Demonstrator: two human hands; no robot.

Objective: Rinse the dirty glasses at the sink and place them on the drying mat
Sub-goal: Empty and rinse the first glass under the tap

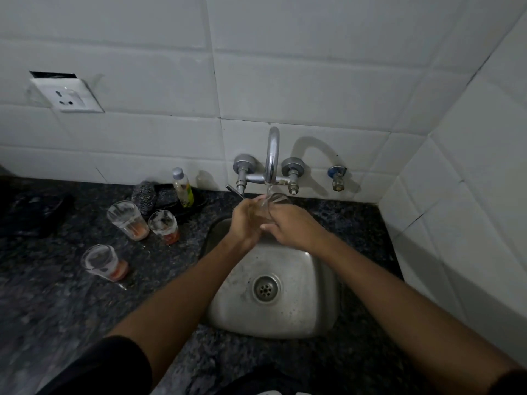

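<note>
A clear glass is held tilted under the running tap, over the back of the steel sink. My left hand grips the glass from the left. My right hand grips it from the right and below. Water falls into the glass's mouth. Three dirty glasses with orange dregs stand on the dark counter left of the sink: one at the back left, one beside it, one nearer me.
A small bottle and a dark scrubber stand by the wall behind the glasses. A dark object lies at the far left of the counter. A wall socket is above it. Tiled walls close the back and right.
</note>
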